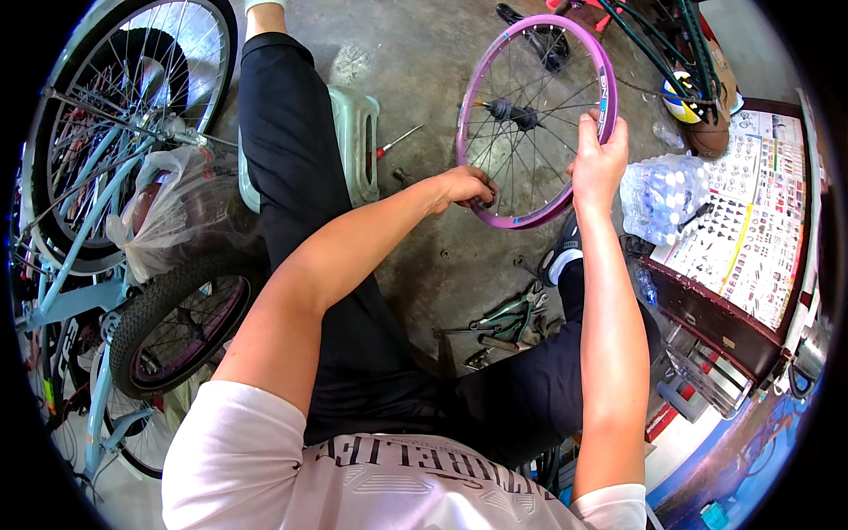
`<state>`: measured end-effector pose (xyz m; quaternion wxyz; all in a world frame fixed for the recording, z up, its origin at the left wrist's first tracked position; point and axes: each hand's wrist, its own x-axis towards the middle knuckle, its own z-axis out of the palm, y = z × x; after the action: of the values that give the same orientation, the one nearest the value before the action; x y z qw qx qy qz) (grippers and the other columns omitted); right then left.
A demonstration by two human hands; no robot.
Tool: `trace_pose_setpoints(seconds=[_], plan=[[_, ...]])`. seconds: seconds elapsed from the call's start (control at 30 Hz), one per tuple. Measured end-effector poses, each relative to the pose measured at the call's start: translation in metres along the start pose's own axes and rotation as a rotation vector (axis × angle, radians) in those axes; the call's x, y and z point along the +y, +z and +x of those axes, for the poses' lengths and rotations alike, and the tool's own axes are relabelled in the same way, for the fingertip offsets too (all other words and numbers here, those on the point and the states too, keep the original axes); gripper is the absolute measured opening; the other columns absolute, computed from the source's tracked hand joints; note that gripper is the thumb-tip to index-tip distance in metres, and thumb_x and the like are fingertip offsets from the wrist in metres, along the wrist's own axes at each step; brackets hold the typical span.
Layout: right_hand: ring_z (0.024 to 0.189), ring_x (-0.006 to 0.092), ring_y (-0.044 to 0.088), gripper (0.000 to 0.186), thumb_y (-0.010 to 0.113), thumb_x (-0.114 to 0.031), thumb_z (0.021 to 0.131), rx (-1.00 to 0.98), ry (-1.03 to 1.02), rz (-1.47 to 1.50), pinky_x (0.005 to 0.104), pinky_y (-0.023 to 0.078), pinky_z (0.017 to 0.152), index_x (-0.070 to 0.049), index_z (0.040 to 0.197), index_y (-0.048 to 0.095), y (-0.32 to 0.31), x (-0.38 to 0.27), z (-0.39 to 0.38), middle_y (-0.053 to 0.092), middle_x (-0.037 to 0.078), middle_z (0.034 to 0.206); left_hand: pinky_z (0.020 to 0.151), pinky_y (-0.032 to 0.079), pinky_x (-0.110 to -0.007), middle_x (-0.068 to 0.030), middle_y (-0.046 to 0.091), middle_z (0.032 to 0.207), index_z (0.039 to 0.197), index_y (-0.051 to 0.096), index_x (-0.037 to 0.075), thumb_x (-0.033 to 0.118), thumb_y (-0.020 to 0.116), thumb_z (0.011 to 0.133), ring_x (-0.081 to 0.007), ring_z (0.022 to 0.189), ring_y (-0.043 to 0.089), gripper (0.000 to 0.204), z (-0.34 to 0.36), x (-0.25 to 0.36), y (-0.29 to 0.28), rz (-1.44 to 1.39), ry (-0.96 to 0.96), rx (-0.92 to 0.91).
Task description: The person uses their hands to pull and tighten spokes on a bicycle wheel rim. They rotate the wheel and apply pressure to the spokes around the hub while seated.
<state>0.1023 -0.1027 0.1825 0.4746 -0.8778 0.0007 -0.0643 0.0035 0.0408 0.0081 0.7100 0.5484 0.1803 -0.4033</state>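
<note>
A purple bicycle rim (pixel 474 79) with black spokes and a black hub (pixel 514 115) is held up in front of me, with no tyre on it. My right hand (pixel 599 155) grips its right side, thumb and fingers wrapped round the rim. My left hand (pixel 468 187) has curled fingers on the lower-left part of the rim. On the concrete below lie pliers and other tools (pixel 512 322). A red-handled screwdriver (pixel 397 140) is left of the wheel, beside a pale green plastic stool (pixel 362 150).
Bicycle frames and wheels (pixel 119 124) crowd the left, with a loose tyred wheel (pixel 185 322) and plastic bag (pixel 163 212). At right are bottled water (pixel 658 199), a chart-covered wooden table (pixel 751 230) and a ball (pixel 680 99). A bicycle frame (pixel 658 49) stands at upper right.
</note>
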Motion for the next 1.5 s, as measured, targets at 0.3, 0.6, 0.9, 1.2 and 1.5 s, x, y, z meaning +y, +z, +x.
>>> trace_pose_setpoints(seconds=[0.3,0.6,0.9,1.2,1.5], plan=[[0.051,0.0126,0.054,0.023,0.066,-0.020,0.096,0.026,0.100,0.025,0.0323,0.042,0.046,-0.003,0.110,0.063,-0.002,-0.002,0.000,0.061,0.004,0.073,0.077,0.054,-0.035,-0.0076,0.071,0.106,0.117,0.068,0.000,0.009,0.073,0.087,-0.0181,0.089,0.065,0.032,0.013,-0.010,0.002,0.053,0.139,0.021],[0.043,0.0097,0.047,0.023,0.066,-0.023,0.099,0.000,0.050,0.007,0.0277,0.039,0.041,-0.004,0.112,0.064,-0.001,-0.004,0.001,0.057,0.001,0.074,0.082,0.058,-0.034,-0.0149,0.077,0.099,0.112,0.075,-0.001,0.001,0.067,0.085,-0.0224,0.093,0.075,0.028,-0.002,-0.010,0.014,0.631,0.293,0.391],[0.064,0.0129,0.059,0.024,0.068,-0.022,0.096,-0.012,0.007,-0.025,0.0335,0.048,0.063,-0.001,0.109,0.065,0.002,-0.002,0.000,0.066,0.005,0.076,0.062,0.051,-0.032,-0.0042,0.073,0.100,0.121,0.069,0.004,0.004,0.063,0.088,-0.0137,0.076,0.067,0.034,0.003,-0.005,-0.007,-0.056,-0.017,0.011],[0.064,0.0166,0.062,0.024,0.068,-0.022,0.094,0.042,-0.025,-0.056,0.0363,0.050,0.066,-0.001,0.107,0.064,0.005,-0.002,-0.001,0.066,0.008,0.077,0.063,0.048,-0.028,-0.0012,0.069,0.099,0.112,0.064,0.007,0.014,0.067,0.091,-0.0103,0.074,0.060,0.023,-0.006,0.003,0.002,0.042,0.044,-0.037],[0.069,0.0185,0.063,0.024,0.066,-0.021,0.095,0.031,0.027,-0.036,0.0372,0.051,0.070,-0.001,0.108,0.064,0.002,-0.001,0.000,0.067,0.008,0.079,0.079,0.058,-0.040,-0.0122,0.076,0.116,0.122,0.073,0.006,0.006,0.063,0.084,-0.0264,0.091,0.074,0.039,0.006,-0.014,-0.003,0.538,0.289,0.241]])
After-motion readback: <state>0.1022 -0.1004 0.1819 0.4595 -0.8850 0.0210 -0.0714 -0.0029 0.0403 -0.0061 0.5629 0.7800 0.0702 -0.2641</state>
